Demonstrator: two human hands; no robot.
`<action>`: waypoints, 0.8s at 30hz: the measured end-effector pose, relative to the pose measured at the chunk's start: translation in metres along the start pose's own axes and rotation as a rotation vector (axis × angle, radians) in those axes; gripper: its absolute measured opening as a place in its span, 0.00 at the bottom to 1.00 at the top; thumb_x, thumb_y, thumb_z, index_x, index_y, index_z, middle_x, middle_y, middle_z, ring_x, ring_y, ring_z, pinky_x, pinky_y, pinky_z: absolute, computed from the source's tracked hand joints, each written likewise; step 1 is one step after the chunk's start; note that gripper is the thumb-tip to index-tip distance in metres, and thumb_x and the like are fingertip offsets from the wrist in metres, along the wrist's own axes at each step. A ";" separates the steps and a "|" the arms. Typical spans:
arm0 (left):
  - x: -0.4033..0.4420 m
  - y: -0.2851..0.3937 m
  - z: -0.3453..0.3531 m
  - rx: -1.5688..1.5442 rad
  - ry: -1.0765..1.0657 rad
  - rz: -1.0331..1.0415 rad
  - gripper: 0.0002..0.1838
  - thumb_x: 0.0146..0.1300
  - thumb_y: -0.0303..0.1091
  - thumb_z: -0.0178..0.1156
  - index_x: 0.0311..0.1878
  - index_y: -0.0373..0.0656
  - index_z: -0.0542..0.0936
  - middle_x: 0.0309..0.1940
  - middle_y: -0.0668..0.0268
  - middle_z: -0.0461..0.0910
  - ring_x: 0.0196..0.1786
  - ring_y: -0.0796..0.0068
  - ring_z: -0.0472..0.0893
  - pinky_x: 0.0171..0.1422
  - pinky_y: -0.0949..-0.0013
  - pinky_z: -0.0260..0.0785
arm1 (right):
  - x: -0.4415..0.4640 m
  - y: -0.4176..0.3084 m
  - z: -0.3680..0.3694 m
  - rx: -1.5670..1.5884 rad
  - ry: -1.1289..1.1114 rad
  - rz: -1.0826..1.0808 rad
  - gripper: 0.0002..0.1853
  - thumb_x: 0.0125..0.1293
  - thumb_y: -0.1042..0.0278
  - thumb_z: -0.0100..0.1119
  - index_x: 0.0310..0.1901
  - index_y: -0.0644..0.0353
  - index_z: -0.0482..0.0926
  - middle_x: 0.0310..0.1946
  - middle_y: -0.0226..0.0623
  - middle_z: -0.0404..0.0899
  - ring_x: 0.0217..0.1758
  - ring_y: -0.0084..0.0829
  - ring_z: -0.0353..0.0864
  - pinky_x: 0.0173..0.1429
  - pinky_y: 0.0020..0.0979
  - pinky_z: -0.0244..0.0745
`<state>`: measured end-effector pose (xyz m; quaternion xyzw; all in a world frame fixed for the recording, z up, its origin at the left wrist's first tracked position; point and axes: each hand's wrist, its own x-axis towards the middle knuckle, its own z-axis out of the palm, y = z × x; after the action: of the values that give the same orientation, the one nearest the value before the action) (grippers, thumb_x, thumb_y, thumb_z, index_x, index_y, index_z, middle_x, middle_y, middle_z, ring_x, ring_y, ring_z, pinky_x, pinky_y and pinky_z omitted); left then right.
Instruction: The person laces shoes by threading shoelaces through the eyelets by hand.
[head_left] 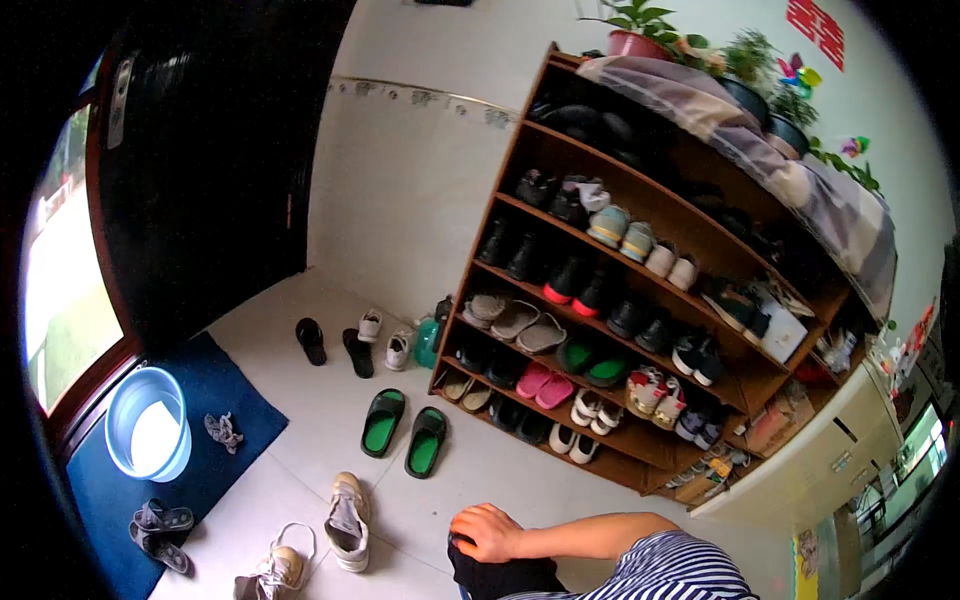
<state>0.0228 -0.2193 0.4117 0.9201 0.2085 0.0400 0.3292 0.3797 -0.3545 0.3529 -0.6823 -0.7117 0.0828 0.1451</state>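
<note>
My right hand [487, 532] rests on my dark-trousered knee [505, 575], fingers lying over the top and no object visible in them. A blue-and-white striped sleeve [675, 568] covers the upper part of that arm. My left hand is outside the picture. Left of the knee, on the tiles, stands a beige sneaker [348, 525]. Its apparent mate, a beige shoe with loose laces [280, 572], is at the bottom edge, partly cut off. Beyond them lie green-soled black slippers [383, 422].
A wooden shoe rack [600, 255] with several pairs stands against the wall, potted plants [640, 42] on top. On the blue mat [235, 375] by the dark door [220, 160] are a light-blue basin [180, 440], a crumpled cloth [223, 432] and grey sandals [160, 518].
</note>
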 end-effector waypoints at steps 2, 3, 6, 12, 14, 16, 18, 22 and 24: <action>0.028 -0.013 -0.010 -0.063 -0.023 -0.007 0.07 0.56 0.34 0.58 0.34 0.41 0.76 0.32 0.52 0.76 0.38 0.48 0.76 0.43 0.52 0.68 | 0.010 0.005 -0.005 0.045 -0.044 -0.036 0.12 0.56 0.61 0.56 0.38 0.59 0.76 0.40 0.38 0.76 0.48 0.39 0.74 0.54 0.39 0.66; 0.042 -0.020 -0.015 -0.092 -0.030 -0.012 0.07 0.56 0.34 0.58 0.34 0.41 0.76 0.32 0.52 0.76 0.38 0.48 0.76 0.43 0.52 0.68 | 0.017 0.005 -0.005 0.054 -0.065 -0.072 0.11 0.56 0.61 0.56 0.36 0.58 0.76 0.38 0.38 0.75 0.45 0.40 0.75 0.52 0.39 0.67; 0.082 -0.044 -0.020 -0.183 -0.055 -0.035 0.07 0.56 0.34 0.58 0.34 0.41 0.76 0.32 0.52 0.77 0.38 0.48 0.76 0.43 0.52 0.68 | 0.038 0.014 -0.011 0.106 -0.343 0.000 0.11 0.56 0.61 0.56 0.38 0.57 0.75 0.38 0.35 0.77 0.47 0.37 0.75 0.52 0.36 0.67; 0.157 -0.049 -0.052 -0.340 -0.109 -0.095 0.07 0.56 0.35 0.58 0.34 0.41 0.77 0.32 0.51 0.77 0.38 0.49 0.76 0.43 0.52 0.69 | 0.054 0.020 -0.011 0.265 -0.444 0.143 0.10 0.56 0.60 0.55 0.34 0.57 0.76 0.35 0.37 0.76 0.44 0.39 0.75 0.50 0.40 0.69; 0.173 -0.034 -0.069 -0.375 -0.126 -0.137 0.07 0.56 0.35 0.57 0.34 0.41 0.77 0.32 0.51 0.77 0.38 0.49 0.76 0.43 0.52 0.69 | 0.057 0.012 -0.016 0.288 -0.479 0.221 0.10 0.55 0.59 0.56 0.33 0.56 0.76 0.35 0.37 0.77 0.44 0.39 0.75 0.49 0.41 0.69; 0.183 -0.014 -0.084 -0.407 -0.142 -0.191 0.08 0.56 0.35 0.57 0.34 0.41 0.77 0.32 0.51 0.77 0.38 0.49 0.76 0.43 0.52 0.69 | 0.052 0.007 -0.014 0.282 -0.582 0.353 0.11 0.54 0.58 0.56 0.32 0.56 0.77 0.36 0.37 0.77 0.46 0.39 0.75 0.49 0.41 0.69; 0.186 0.006 -0.105 -0.433 -0.155 -0.251 0.08 0.56 0.35 0.57 0.34 0.41 0.77 0.32 0.51 0.77 0.38 0.49 0.76 0.43 0.52 0.69 | 0.031 -0.011 -0.027 0.228 -0.568 0.334 0.11 0.53 0.59 0.56 0.32 0.57 0.77 0.34 0.37 0.77 0.44 0.39 0.76 0.48 0.42 0.69; 0.174 0.047 -0.162 -0.468 -0.162 -0.360 0.08 0.56 0.35 0.57 0.34 0.41 0.77 0.32 0.51 0.77 0.38 0.49 0.76 0.43 0.52 0.69 | -0.008 -0.023 -0.102 -0.043 -0.516 0.192 0.14 0.52 0.59 0.56 0.36 0.58 0.80 0.36 0.40 0.80 0.45 0.40 0.78 0.49 0.41 0.71; 0.163 0.065 -0.185 -0.471 -0.159 -0.394 0.08 0.56 0.36 0.57 0.34 0.41 0.77 0.33 0.51 0.77 0.38 0.49 0.77 0.44 0.52 0.69 | -0.010 -0.012 -0.140 0.062 -0.612 0.370 0.14 0.52 0.59 0.56 0.36 0.58 0.80 0.36 0.40 0.80 0.45 0.40 0.78 0.48 0.41 0.71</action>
<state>0.1554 -0.0886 0.5865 0.7606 0.3415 -0.0493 0.5500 0.4134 -0.3763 0.4882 -0.7386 -0.5838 0.3295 -0.0717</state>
